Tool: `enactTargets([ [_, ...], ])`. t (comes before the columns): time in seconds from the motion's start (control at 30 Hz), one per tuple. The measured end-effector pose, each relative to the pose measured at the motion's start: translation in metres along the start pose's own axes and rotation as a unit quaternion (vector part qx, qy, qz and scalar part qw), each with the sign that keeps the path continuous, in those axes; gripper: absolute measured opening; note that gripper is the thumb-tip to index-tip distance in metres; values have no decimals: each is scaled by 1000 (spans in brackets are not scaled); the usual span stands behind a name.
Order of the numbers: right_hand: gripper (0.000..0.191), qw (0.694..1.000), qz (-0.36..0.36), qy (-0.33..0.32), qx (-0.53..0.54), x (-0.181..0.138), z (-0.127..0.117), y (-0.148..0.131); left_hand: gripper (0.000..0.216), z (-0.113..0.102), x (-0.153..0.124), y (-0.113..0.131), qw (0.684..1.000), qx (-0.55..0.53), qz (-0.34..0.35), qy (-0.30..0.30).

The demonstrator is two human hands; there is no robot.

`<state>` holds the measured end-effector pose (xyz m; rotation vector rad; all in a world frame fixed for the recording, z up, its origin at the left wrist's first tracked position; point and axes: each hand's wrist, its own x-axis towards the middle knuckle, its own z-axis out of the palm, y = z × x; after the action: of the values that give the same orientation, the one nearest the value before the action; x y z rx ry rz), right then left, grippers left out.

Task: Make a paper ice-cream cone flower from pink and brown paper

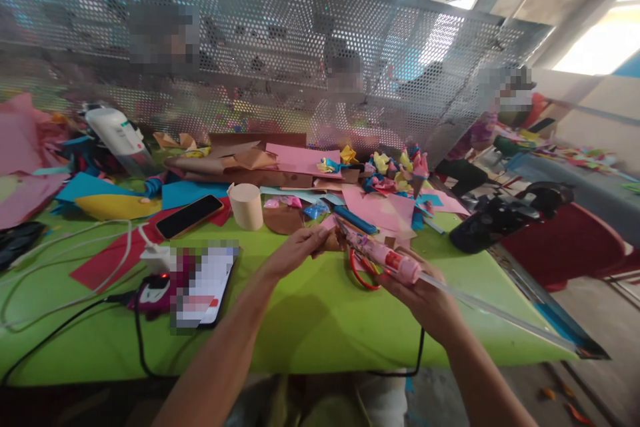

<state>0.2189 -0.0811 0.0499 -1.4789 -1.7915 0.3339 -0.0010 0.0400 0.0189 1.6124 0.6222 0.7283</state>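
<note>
My right hand is closed round a pink glue gun, whose clear glue stick juts out toward the right. The gun's nozzle points at a small brown paper piece that my left hand pinches between fingers and thumb. Both hands hover just above the green table, near its middle. Red-handled scissors lie under the glue gun.
A phone, a cream paper roll, a white charger with cables and a second device lie on the left. Coloured paper scraps and folded flowers crowd the back. A perforated metal screen stands behind, with people beyond it.
</note>
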Motion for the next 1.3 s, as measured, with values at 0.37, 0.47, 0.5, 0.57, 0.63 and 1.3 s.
enactTargets([
  [0.37,18,998,-51,0,-26,0,1,6,61,-2,1,3,999,49,8,-5],
  [0.47,16,998,-64,3,-12,-1,1,7,60,-2,1,2,999,49,11,-1],
  [0.5,16,998,-67,4,-9,0,1,7,60,-2,1,2,999,46,14,-1],
  [0.57,16,998,-68,3,-7,1,1,5,60,-1,1,2,999,40,18,0],
  [0.63,17,997,-74,-1,-8,2,0,2,60,-1,1,2,999,36,20,1],
  [1.3,18,999,-44,10,-20,4,1,-1,59,1,1,4,999,36,22,-9],
])
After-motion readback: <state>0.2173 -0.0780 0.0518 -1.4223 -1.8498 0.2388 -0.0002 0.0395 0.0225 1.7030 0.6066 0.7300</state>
